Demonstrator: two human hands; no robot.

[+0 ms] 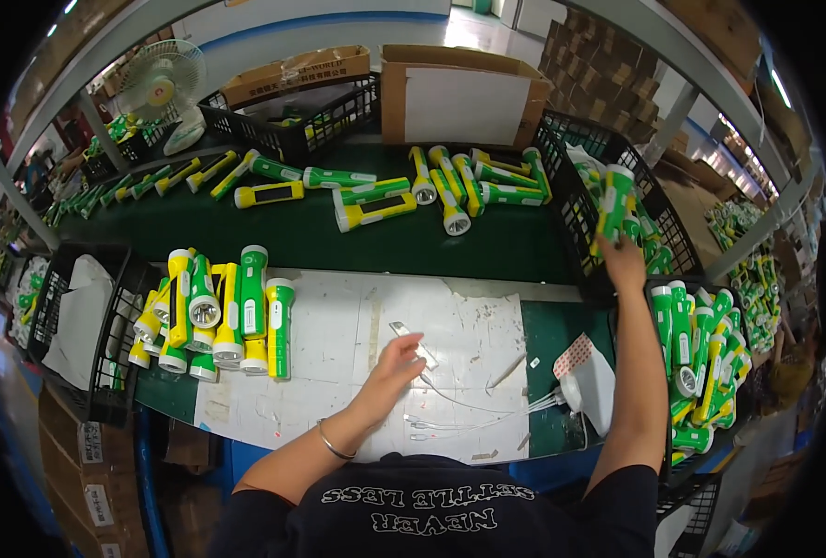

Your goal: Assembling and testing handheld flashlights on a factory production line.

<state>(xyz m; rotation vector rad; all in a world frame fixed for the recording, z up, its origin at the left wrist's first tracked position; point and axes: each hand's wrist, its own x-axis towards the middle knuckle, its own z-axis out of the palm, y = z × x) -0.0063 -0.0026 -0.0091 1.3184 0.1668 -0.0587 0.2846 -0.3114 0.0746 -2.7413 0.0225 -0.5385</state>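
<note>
Flashlight (615,193) lengthwise from right hand (624,264), wide end away.

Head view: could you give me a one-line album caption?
Green-and-yellow flashlight in the right hand at a black crate, left hand by a slim white piece.

Pretty clearly a factory floor, some kind of assembly or packing line. Loads of green-and-yellow plastic flashlights (376,212) run along a long dark-green surface (292,232), with black latticed plastic crates (120,321) around it and brown cardboard cartons (603,74) stacked behind (plus a pale round caged fan (159,90)).
</note>
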